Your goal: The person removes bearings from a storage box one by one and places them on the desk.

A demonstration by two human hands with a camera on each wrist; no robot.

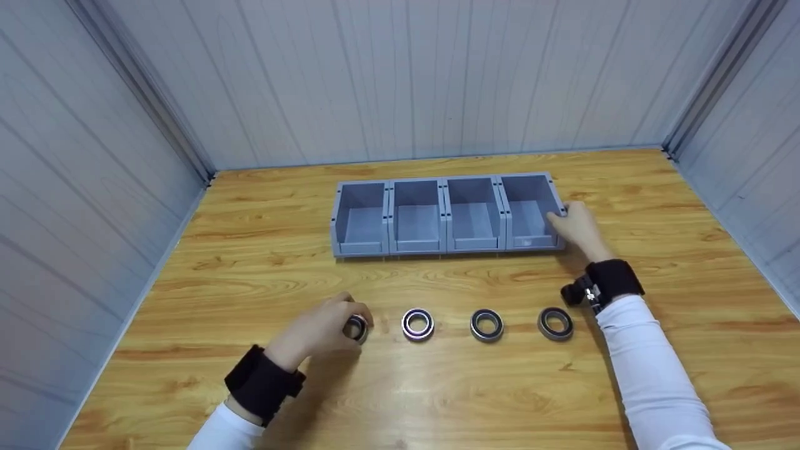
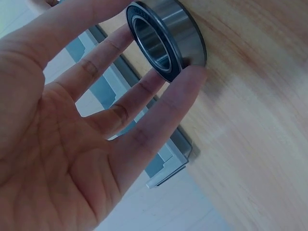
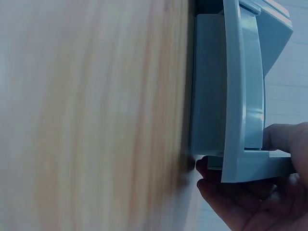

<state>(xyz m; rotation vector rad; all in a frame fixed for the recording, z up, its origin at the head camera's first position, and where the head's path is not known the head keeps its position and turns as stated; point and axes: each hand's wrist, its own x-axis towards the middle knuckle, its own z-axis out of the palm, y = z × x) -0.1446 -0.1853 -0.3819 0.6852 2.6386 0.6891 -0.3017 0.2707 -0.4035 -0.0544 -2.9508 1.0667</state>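
My left hand (image 1: 322,328) pinches a ball bearing (image 2: 187,36) between thumb and fingertips, low over the wooden table. The left wrist view shows the bearing's steel outer ring and dark seal, tilted on edge. At the right end of a row of grey-blue storage bins, my right hand (image 1: 581,231) grips the side wall of the last bin (image 3: 234,72). Its thumb is over the inner side and its fingers are around the outside. Three more bearings lie flat in a line: one (image 1: 417,338) nearest the left hand, a middle one (image 1: 487,338) and a right one (image 1: 555,336).
The joined bins (image 1: 362,249) stand side by side toward the back of the wooden table (image 1: 250,250), with their low fronts facing me. White panel walls (image 1: 437,81) enclose the table at the back, left and right.
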